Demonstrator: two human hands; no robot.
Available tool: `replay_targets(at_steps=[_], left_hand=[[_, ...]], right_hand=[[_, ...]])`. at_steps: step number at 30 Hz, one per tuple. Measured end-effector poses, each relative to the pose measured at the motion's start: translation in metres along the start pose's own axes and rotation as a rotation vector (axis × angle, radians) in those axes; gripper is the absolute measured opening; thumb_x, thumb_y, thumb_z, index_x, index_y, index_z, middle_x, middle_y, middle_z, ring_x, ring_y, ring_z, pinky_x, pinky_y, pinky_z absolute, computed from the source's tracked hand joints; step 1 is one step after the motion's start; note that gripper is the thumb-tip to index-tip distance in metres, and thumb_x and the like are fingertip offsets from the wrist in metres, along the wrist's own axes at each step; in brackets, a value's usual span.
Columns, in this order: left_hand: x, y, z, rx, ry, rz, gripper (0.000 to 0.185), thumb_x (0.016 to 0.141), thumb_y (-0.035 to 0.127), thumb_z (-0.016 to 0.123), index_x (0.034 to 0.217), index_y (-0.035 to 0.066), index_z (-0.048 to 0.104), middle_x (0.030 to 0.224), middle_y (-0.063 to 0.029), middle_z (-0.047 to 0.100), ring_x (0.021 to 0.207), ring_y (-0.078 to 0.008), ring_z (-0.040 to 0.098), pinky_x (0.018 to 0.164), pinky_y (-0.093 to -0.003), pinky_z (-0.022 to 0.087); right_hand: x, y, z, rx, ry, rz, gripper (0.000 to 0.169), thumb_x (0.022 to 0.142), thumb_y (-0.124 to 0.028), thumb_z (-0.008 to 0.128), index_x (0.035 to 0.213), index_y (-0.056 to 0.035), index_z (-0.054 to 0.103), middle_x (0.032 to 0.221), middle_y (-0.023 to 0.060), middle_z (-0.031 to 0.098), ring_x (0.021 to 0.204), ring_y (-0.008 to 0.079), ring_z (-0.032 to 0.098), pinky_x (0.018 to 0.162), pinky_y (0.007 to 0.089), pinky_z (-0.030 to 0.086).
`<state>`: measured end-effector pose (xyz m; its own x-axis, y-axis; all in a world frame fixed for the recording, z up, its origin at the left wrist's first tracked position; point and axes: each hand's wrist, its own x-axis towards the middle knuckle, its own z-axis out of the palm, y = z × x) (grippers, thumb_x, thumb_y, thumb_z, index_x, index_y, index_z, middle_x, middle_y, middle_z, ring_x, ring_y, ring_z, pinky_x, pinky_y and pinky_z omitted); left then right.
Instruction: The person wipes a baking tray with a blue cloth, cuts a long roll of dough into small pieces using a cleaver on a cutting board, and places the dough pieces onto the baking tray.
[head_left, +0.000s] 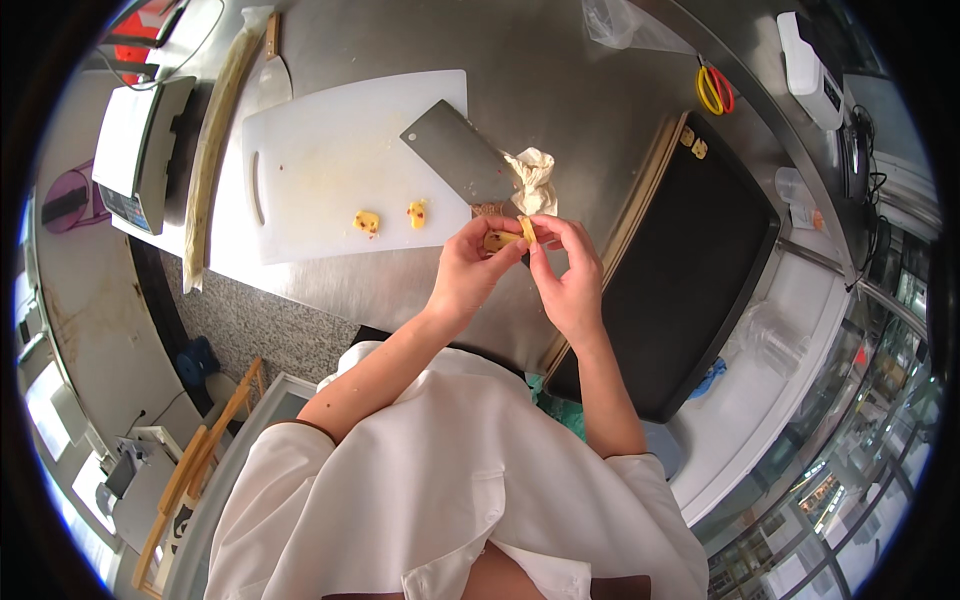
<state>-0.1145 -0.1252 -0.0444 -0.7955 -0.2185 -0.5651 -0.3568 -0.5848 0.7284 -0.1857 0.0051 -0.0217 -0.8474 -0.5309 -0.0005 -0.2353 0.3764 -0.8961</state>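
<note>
My left hand (476, 259) holds a flat slice of yellow dough with dark red bits (496, 241). Close beside it, my right hand (564, 270) pinches another thin yellow piece (528, 229), and the fingertips of both hands nearly meet. Two more dough slices (366, 221) (417, 214) lie near the front edge of a white cutting board (322, 150). A cleaver (457, 150) rests across the board's right edge, its handle partly hidden behind my hands and a crumpled pale cloth or paper (535, 180). On the black baking tray (682, 262), two slices (699, 148) sit in the far corner.
A long wrapped roll (217, 150) and a scraper with a wooden handle (274, 75) lie left of the board, beside a scale (142, 154). Scissors with yellow and red handles (714, 90) lie beyond the tray. A clear plastic bag (630, 26) is at the back.
</note>
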Motion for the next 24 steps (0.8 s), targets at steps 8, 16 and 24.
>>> replay_targets(at_steps=[8, 16, 24], left_hand=[[0.003, -0.005, 0.006, 0.174, 0.095, 0.050, 0.018, 0.092, 0.007, 0.068, 0.106, -0.003, 0.061, 0.096, -0.0084, 0.069, 0.089, -0.0122, 0.067, 0.083, -0.0272, 0.055], [0.003, -0.006, 0.013, 0.210, 0.127, 0.049, 0.018, 0.091, 0.005, 0.066, 0.106, -0.004, 0.060, 0.096, -0.0095, 0.069, 0.088, -0.0138, 0.067, 0.083, -0.0276, 0.056], [0.004, -0.013, 0.016, 0.220, 0.147, 0.117, 0.014, 0.088, 0.009, 0.068, 0.097, 0.000, 0.064, 0.085, -0.0041, 0.069, 0.075, -0.0065, 0.061, 0.067, -0.0242, 0.051]], right_hand=[[-0.006, 0.007, 0.004, 0.079, 0.040, 0.051, 0.029, 0.087, 0.003, 0.063, 0.115, -0.0042, 0.063, 0.101, 0.0097, 0.064, 0.091, 0.0215, 0.065, 0.080, 0.0321, 0.052], [-0.008, 0.004, 0.002, 0.065, 0.067, 0.027, 0.029, 0.086, 0.006, 0.063, 0.113, -0.0034, 0.064, 0.101, 0.0089, 0.063, 0.087, 0.0194, 0.066, 0.078, 0.0305, 0.053], [-0.011, 0.013, 0.004, 0.115, 0.113, 0.073, 0.024, 0.089, -0.001, 0.065, 0.113, -0.0021, 0.063, 0.101, 0.0088, 0.064, 0.088, 0.0184, 0.064, 0.078, 0.0308, 0.051]])
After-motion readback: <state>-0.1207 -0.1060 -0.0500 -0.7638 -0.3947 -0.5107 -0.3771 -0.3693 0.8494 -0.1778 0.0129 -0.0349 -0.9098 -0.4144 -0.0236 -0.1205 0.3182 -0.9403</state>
